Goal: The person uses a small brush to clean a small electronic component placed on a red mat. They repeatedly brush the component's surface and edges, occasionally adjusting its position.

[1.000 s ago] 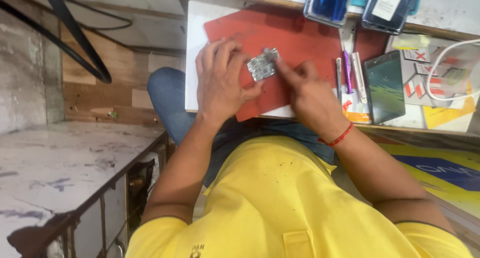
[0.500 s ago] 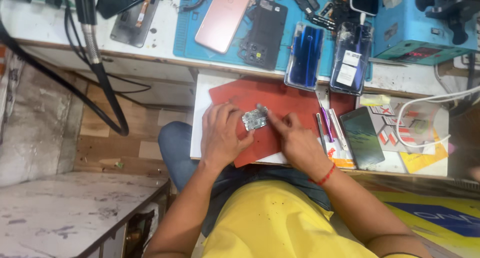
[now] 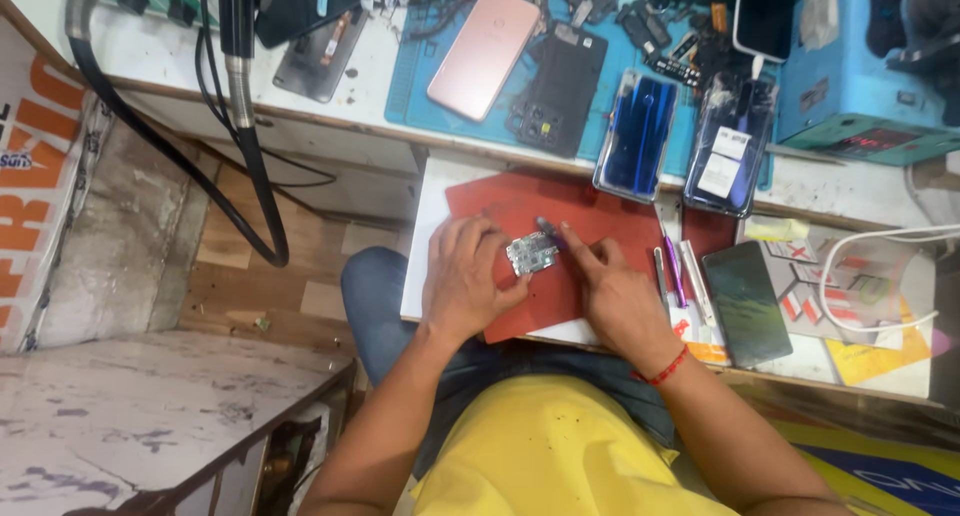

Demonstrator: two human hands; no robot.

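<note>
A small silvery circuit board (image 3: 531, 252) lies flat on a red mat (image 3: 600, 226) that covers a white board at the near edge of the counter (image 3: 830, 191), and both hands meet at it. The left hand (image 3: 462, 281) sits just to the board's left, palm down, its fingers curled narrowly so that their tips press the board's left and lower edge and pin it to the mat. The right hand (image 3: 612, 291) comes in from the right and below; its fingers are pinched close around a thin dark tool (image 3: 550, 228) whose tip rests at the board's upper right corner. The board's long axis runs roughly left to right, tilted slightly, so it lies directly between the two hands, touching the left one and met by the tool from the right. Just right of the right hand lie slim tools (image 3: 672, 266) and a dark phone (image 3: 745, 301); two blue phone backs (image 3: 640, 136) stand beyond the mat
</note>
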